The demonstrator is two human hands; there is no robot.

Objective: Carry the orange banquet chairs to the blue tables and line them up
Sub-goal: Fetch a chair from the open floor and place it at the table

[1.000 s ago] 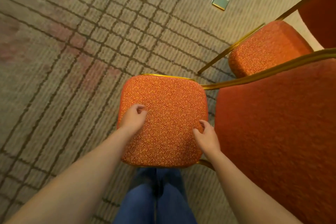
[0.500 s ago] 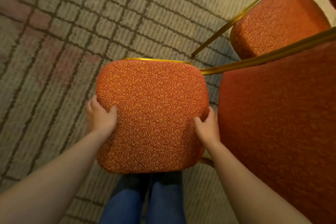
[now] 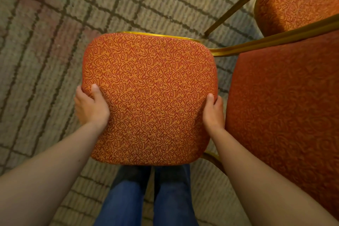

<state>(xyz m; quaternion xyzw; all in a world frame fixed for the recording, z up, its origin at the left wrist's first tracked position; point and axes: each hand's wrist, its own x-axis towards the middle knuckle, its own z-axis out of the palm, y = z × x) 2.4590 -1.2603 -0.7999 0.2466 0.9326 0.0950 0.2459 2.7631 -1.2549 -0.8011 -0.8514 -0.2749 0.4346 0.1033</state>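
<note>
Orange chair seat (image 3: 149, 97) fills the centre of the frame, seen from straight above, patterned with red swirls. A thin gold rim (image 3: 156, 34) shows along its top edge. A bit of gold frame (image 3: 212, 158) sticks out at its lower right corner. The legs are hidden under the cushion, so it is not clear whether the chair is on the floor or lifted.

Left hand (image 3: 89, 106) grips the left edge of the seat. Its thumb lies on top of the fabric and its fingers curl under, out of sight. Right hand (image 3: 213, 113) grips the right edge the same way, thumb on top and fingers wrapped round the side. Both bare forearms run in from the bottom corners.

Right side of the frame: a second chair (image 3: 284, 106), a big plain orange-red panel just beside the held seat, close to the right hand. A gold bar (image 3: 275, 41) crosses along its top edge. Upper right corner: a third chair seat (image 3: 297, 0) with the same swirl fabric, partly cut off. A slanted gold leg (image 3: 234, 5) runs down to the carpet left of it.

Floor is beige carpet (image 3: 55, 33) with a dark grid and faded pink patches in the upper left. Blue jeans (image 3: 146, 198) show at bottom centre, below the seat.
</note>
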